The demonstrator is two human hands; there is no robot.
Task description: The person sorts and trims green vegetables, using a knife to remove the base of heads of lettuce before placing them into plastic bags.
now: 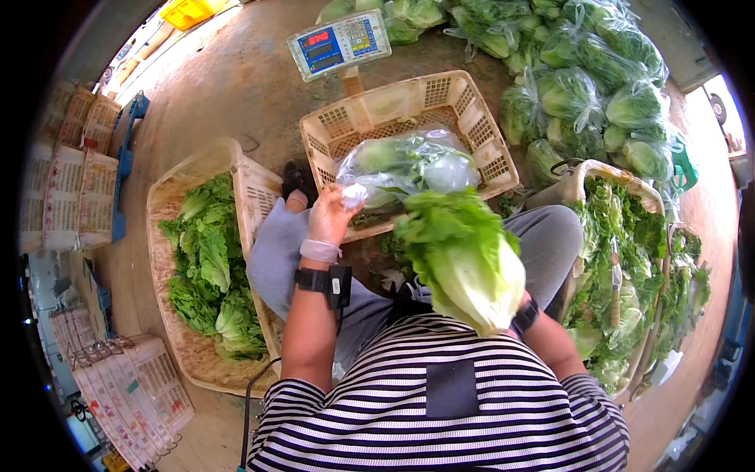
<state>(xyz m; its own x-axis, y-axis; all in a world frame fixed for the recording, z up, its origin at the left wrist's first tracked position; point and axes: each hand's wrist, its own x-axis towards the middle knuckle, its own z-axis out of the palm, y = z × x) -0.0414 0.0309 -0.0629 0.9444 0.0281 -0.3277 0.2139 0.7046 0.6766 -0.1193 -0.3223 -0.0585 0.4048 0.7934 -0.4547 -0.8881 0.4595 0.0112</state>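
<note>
My left hand (333, 211) is closed, its fingers pinching the whitish bunched end of a clear plastic bag (421, 149). Pale green leafy heads show inside that bag, which lies across a cream plastic crate (309, 141) in front of me. Held upright before my chest is a Chinese cabbage (472, 263), its pale base toward me and its green leaves pointing away, against the bag's near side. Behind its base my right hand (524, 300) grips it; most of the fingers are hidden.
Left of my leg stands a crate (163, 291) of loose green leaves (211, 259); another leaf-filled crate (586, 175) is at right. A digital scale (338, 46) stands beyond the middle crate. Bagged cabbages (578, 90) pile up at far right. Stacked crates (75, 169) line the left.
</note>
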